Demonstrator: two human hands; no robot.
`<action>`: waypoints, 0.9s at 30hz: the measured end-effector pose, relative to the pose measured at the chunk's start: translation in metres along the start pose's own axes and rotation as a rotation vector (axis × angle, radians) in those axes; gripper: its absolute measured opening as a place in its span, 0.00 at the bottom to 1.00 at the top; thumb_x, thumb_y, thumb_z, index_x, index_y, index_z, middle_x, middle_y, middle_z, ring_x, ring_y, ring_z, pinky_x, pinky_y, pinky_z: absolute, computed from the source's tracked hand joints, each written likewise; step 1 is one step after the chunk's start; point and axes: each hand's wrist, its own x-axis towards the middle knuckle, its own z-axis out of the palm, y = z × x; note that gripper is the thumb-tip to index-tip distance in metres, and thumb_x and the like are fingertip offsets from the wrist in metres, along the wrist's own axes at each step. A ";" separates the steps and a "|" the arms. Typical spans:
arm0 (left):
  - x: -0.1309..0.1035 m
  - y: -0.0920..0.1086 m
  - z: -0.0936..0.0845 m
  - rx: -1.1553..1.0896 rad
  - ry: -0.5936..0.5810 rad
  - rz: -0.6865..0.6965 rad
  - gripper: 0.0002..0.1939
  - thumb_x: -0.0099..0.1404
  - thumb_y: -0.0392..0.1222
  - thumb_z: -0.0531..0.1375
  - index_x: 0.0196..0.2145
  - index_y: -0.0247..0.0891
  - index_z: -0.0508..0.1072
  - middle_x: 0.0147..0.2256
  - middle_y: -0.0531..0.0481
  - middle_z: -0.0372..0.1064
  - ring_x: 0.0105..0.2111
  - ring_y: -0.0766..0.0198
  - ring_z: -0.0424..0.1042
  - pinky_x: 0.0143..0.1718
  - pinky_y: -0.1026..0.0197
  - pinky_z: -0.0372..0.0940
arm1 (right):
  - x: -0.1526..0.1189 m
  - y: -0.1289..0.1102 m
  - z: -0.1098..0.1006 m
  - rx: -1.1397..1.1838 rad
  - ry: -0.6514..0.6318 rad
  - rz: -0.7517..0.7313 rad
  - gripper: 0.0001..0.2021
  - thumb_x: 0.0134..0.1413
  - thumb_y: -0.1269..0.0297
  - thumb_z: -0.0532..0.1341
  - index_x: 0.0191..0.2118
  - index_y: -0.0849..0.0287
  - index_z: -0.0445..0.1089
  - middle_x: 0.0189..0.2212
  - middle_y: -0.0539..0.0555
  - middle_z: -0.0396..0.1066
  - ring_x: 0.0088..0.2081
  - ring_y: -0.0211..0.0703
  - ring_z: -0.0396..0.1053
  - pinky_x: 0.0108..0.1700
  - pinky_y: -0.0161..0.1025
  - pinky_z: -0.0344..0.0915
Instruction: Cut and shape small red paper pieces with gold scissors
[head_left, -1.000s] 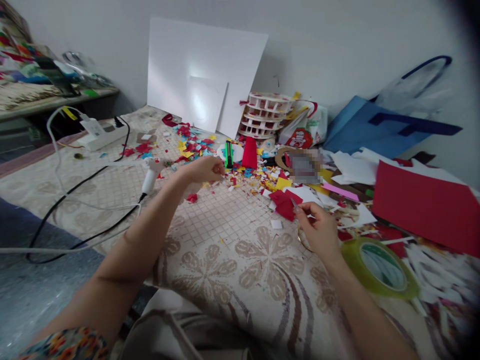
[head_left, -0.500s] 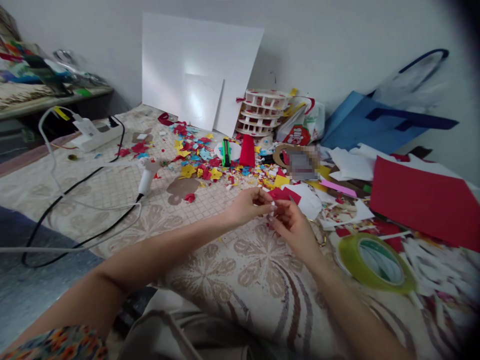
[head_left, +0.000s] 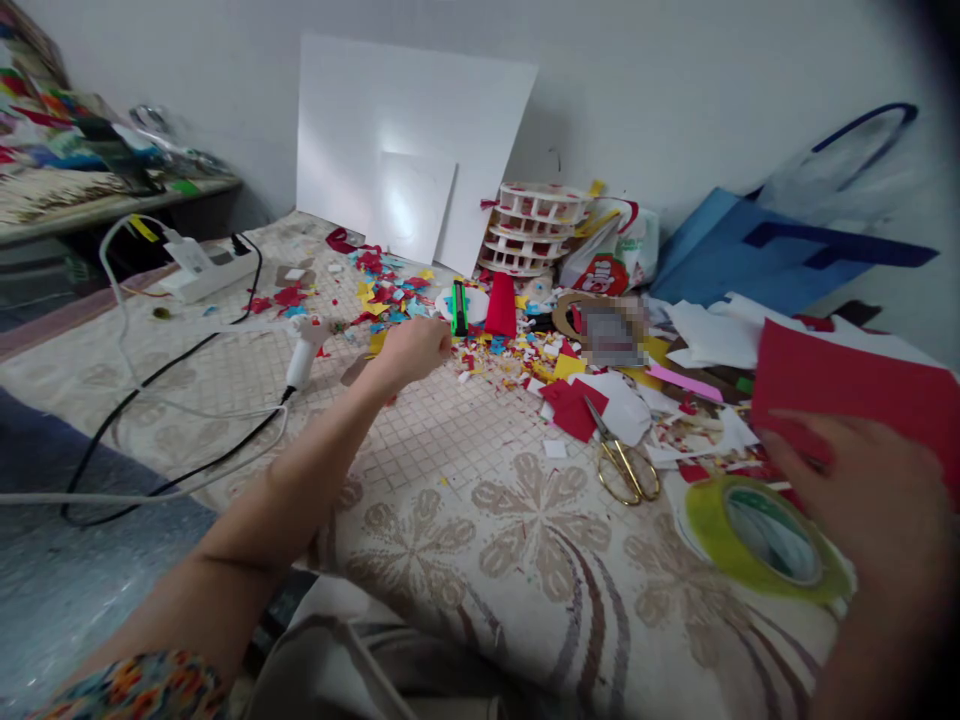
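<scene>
My left hand (head_left: pixel 416 350) is curled closed beside a green-and-black cutter (head_left: pixel 459 308) among the paper bits. Its fingertips are turned away, so anything in them is hidden. My right hand (head_left: pixel 862 480), blurred, hovers at the right over the red sheet (head_left: pixel 855 385) and the roll of yellow-green tape (head_left: pixel 697 510), its fingers apart and nothing visible in them. Gold-handled scissors (head_left: pixel 619 458) lie on the cloth with their blades over red paper pieces (head_left: pixel 570 408). Left of the handles is a small white square (head_left: pixel 555 449).
Red, yellow and blue paper flowers and scraps (head_left: pixel 390 300) litter the table. Behind them stand a white board (head_left: pixel 405 110), a round white openwork frame (head_left: pixel 529 228) and a blue bag (head_left: pixel 739 245). A white corded tool (head_left: pixel 302 360) and a power strip (head_left: pixel 214 275) lie left.
My hands have parted from around a small white piece. The left moved left and away toward the cutter, the right swung right over the red sheet. Scissors and white square are now uncovered.
</scene>
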 end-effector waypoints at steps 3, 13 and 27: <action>0.001 0.005 0.010 -0.025 0.011 0.044 0.06 0.54 0.38 0.55 0.25 0.38 0.72 0.25 0.48 0.69 0.26 0.64 0.66 0.27 0.63 0.54 | -0.007 -0.029 0.013 -0.040 -0.093 -0.052 0.14 0.56 0.52 0.51 0.38 0.53 0.70 0.36 0.63 0.70 0.38 0.57 0.67 0.37 0.50 0.60; -0.020 0.053 0.047 -0.314 -0.004 0.281 0.08 0.59 0.43 0.56 0.33 0.36 0.68 0.31 0.48 0.70 0.27 0.66 0.67 0.27 0.65 0.58 | -0.024 -0.098 0.101 0.157 -0.350 -0.481 0.11 0.54 0.71 0.54 0.42 0.59 0.71 0.41 0.58 0.71 0.48 0.52 0.62 0.48 0.48 0.61; -0.025 0.058 0.066 -0.363 -0.026 0.366 0.06 0.59 0.38 0.53 0.30 0.37 0.70 0.29 0.50 0.70 0.27 0.67 0.67 0.29 0.66 0.58 | -0.010 -0.090 0.124 0.059 -0.379 -0.564 0.14 0.56 0.73 0.51 0.42 0.59 0.71 0.41 0.57 0.73 0.51 0.53 0.61 0.45 0.49 0.58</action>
